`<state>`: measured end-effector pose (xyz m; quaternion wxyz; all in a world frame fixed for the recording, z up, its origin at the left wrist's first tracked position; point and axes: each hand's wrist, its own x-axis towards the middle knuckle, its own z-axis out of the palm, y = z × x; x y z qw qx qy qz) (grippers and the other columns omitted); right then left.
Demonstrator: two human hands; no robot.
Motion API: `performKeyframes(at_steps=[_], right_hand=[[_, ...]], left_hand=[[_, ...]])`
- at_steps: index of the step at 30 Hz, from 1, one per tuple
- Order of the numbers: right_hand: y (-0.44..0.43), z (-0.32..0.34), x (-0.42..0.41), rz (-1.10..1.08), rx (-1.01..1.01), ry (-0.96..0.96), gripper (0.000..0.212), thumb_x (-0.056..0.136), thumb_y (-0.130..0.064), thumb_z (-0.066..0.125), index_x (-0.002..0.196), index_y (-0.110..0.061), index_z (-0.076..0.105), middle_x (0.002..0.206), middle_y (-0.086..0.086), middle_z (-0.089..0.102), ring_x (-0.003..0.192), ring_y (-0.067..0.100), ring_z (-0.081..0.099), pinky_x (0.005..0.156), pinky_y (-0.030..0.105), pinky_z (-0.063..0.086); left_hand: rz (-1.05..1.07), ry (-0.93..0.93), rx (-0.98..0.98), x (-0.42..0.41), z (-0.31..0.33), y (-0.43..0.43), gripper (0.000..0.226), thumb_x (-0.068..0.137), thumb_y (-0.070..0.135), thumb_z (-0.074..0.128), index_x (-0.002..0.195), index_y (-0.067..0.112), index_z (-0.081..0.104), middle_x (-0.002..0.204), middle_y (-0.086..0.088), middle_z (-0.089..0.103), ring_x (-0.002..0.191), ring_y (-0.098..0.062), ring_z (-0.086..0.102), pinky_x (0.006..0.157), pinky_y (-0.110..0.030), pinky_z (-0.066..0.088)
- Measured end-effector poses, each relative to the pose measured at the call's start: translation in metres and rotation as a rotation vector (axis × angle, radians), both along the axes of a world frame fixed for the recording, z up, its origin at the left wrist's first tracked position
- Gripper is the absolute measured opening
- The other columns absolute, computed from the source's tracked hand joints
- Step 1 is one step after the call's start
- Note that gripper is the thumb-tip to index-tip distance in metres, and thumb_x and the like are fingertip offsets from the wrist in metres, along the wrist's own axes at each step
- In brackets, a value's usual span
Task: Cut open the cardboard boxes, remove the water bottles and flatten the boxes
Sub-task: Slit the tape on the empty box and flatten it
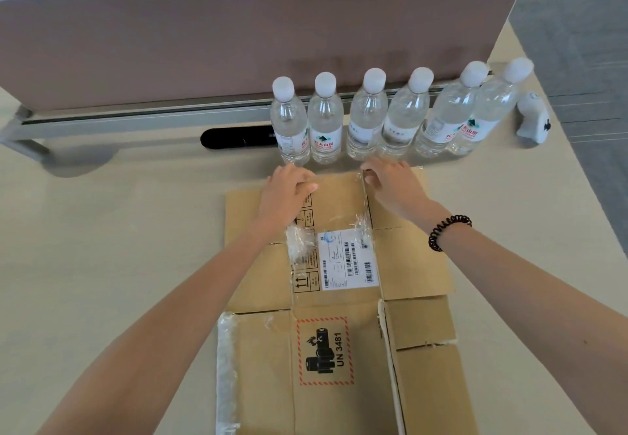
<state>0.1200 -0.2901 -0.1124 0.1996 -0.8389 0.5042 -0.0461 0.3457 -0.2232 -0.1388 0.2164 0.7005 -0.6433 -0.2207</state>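
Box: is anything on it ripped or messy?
Yes. Crumpled clear tape bunches beside the shipping label on the flattened cardboard box, and more loose tape trails along its near left edge. Nothing is spilled.

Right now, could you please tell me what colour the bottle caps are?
The bottle caps are white; head view.

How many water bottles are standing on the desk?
6 bottles stand side by side in one row, between the box and the divider. None looks hidden.
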Motion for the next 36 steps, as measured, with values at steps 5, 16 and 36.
performKeyframes(at_steps=[5,16,36], right_hand=[[0.042,-0.019,0.007,0.123,-0.072,0.089,0.063,0.099,-0.044,0.029,0.152,-0.011,0.021,0.161,0.004,0.017,0.149,0.019,0.012,0.122,0.037,0.006],[0.065,-0.082,0.004,0.183,-0.080,0.210,0.073,0.100,-0.057,0.008,0.155,-0.011,-0.005,0.163,0.005,-0.011,0.149,0.016,-0.012,0.122,0.042,0.006],[0.057,-0.045,0.017,0.218,0.063,0.327,0.079,0.100,-0.052,0.030,0.154,-0.009,-0.007,0.161,0.007,-0.016,0.148,0.021,-0.016,0.122,0.039,-0.005]], left_hand=[[-0.138,-0.271,-0.037,0.007,-0.024,0.035,0.046,0.106,0.035,0.034,0.146,0.013,0.040,0.152,-0.004,0.040,0.141,-0.020,0.034,0.118,-0.037,0.022],[-0.195,-0.509,0.093,0.003,-0.060,0.068,0.057,0.103,0.043,-0.006,0.156,0.022,-0.010,0.163,0.000,-0.018,0.149,-0.013,-0.019,0.124,-0.045,0.002],[-0.243,-0.318,0.271,0.008,-0.055,0.059,0.061,0.101,0.054,0.000,0.152,0.028,-0.023,0.158,0.006,-0.032,0.144,-0.010,-0.031,0.119,-0.052,-0.015]])
